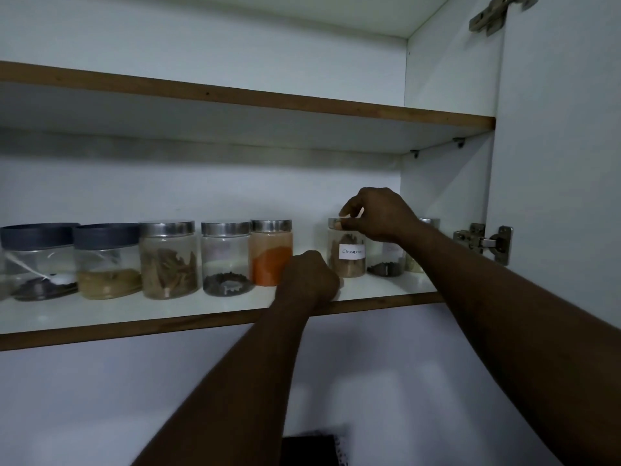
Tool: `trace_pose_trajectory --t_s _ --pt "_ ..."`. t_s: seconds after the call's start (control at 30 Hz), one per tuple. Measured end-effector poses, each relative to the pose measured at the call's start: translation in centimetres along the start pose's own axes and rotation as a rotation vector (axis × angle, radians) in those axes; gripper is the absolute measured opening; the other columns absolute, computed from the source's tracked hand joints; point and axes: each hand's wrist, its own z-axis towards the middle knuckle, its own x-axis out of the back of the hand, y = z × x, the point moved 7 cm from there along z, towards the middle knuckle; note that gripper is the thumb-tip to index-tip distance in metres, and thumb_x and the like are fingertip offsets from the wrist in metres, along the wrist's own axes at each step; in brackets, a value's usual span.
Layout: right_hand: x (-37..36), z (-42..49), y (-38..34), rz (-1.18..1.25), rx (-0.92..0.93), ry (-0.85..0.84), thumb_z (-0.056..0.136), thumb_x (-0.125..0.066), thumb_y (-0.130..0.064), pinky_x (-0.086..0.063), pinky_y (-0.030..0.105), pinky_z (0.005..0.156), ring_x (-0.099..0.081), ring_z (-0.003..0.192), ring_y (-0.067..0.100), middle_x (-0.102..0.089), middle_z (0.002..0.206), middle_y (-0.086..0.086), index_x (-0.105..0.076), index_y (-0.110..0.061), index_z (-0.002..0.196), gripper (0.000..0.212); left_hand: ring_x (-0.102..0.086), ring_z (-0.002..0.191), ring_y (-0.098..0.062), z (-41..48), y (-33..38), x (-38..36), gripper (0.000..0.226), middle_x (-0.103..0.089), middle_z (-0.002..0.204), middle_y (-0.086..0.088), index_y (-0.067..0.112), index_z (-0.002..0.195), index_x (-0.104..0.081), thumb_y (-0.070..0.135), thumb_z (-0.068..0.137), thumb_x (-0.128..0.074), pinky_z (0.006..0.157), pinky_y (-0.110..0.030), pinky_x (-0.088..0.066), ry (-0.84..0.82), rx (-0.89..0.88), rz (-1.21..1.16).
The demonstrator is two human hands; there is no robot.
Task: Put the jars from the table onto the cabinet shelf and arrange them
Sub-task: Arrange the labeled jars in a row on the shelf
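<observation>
Upright on the lower shelf [168,314], right of centre: cinnamon jar [347,264], long axis vertical, steel lid [334,223] on top. White label [352,252] facing near, handwritten "Cinna…", last letters blurred. Gripped at the lid from above by right hand [379,213], thumb on the near rim, fingers curled over the top. Left hand [311,275] low at the shelf's near edge, just left of the jar's base, fingers hidden, grip impossible to tell. Orange jar [270,253] near on the left, seed jar [386,264] just right.
</observation>
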Motion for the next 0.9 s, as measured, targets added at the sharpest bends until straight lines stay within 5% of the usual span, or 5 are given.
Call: trace_pose_trajectory --t_s 0.1,0.23,0.37,0.57,0.9 --pt "0.0 0.7 -2.8 0.102 0.033 -0.012 0.082 -0.073 -0.058 -0.052 0.033 0.084 -0.062 0.097 0.01 -0.069 0.115 -0.006 -0.068 -0.028 0.126 0.053 -0.065 0.098 -0.015 -2.1 -1.3 2.5 0.029 -0.071 0.107 0.001 0.015 0.106 -0.077 0.033 0.083 -0.081 0.075 -0.023 -0.047 0.087 -0.035 -0.054" --pt "-3.5 1.1 -9.8 0.267 0.197 -0.282 0.084 -0.077 -0.034 -0.045 0.028 0.103 -0.053 0.128 0.01 -0.053 0.148 -0.008 -0.045 -0.034 0.15 0.073 -0.067 0.087 -0.015 -4.7 -3.5 5.3 0.009 -0.071 0.089 0.003 0.016 0.092 -0.075 0.023 0.087 -0.073 0.056 -0.015 -0.033 0.273 0.025 -0.125" --pt "-5.5 1.7 -12.4 0.103 0.243 -0.342 0.085 -0.074 -0.038 -0.039 0.038 0.111 -0.047 0.136 0.019 -0.049 0.153 -0.002 -0.042 -0.03 0.152 0.074 -0.065 0.103 -0.03 -5.6 -4.6 6.7 0.037 -0.066 0.112 -0.012 0.005 0.118 -0.058 0.017 0.086 -0.073 0.073 -0.027 -0.041 0.392 0.11 -0.168" --pt "-3.3 1.6 -10.7 -0.255 0.22 -0.232 0.082 -0.057 -0.074 -0.045 0.044 0.095 -0.05 0.121 0.025 -0.056 0.129 0.002 -0.057 -0.03 0.139 0.072 -0.058 0.122 -0.034 -3.5 -4.8 5.5 0.088 -0.051 0.139 -0.013 0.012 0.141 -0.035 0.048 0.078 -0.083 0.094 -0.044 -0.051 0.218 0.184 -0.121" --pt "-1.5 -0.2 -5.3 -0.05 0.108 -0.2 0.091 -0.064 -0.05 -0.048 0.044 0.097 -0.052 0.116 0.022 -0.056 0.124 0.003 -0.065 -0.03 0.135 0.048 -0.058 0.125 -0.033 0.3 -4.1 2.6 0.099 -0.057 0.137 -0.013 0.008 0.141 -0.029 0.05 0.073 -0.087 0.103 -0.046 -0.049 -0.082 0.184 -0.193"
